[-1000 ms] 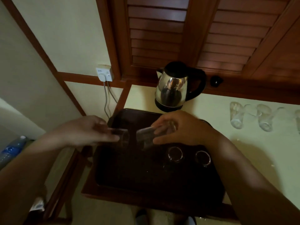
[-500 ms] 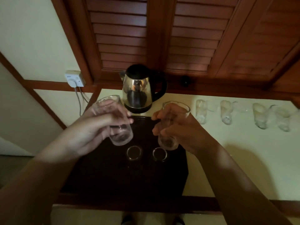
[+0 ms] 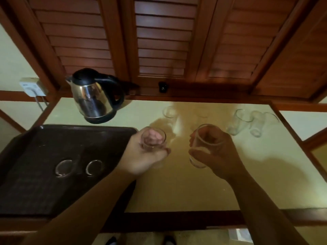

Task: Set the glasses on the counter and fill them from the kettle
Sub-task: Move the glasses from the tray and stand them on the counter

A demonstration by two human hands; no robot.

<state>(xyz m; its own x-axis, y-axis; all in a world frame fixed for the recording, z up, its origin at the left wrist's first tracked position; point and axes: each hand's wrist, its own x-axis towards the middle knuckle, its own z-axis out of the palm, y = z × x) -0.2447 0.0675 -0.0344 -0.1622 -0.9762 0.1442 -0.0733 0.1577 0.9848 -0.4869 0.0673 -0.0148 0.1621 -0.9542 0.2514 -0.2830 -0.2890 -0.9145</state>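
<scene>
My left hand (image 3: 143, 156) is shut on a clear glass (image 3: 153, 138), held upright just right of the dark tray (image 3: 26, 174), over the yellow counter (image 3: 177, 188). A second clear glass (image 3: 207, 137) sits upright in the grip of my right hand (image 3: 215, 154), above the middle of the counter. Two more glasses (image 3: 64, 167) (image 3: 94, 167) stand on the tray. The steel kettle (image 3: 93, 98) with its black lid and handle stands on its base behind the tray. Several glasses (image 3: 240, 121) stand on the counter at the back right, blurred.
Wooden louvred doors (image 3: 159, 41) close off the back of the counter. A white wall socket (image 3: 32, 86) with a cord is left of the kettle. A dark wooden rail (image 3: 177, 218) edges the counter's front. A wooden frame (image 3: 293, 131) bounds its right side.
Both hands have carried their glasses to the right, from above the tray to above the counter. The view has swung right with them.
</scene>
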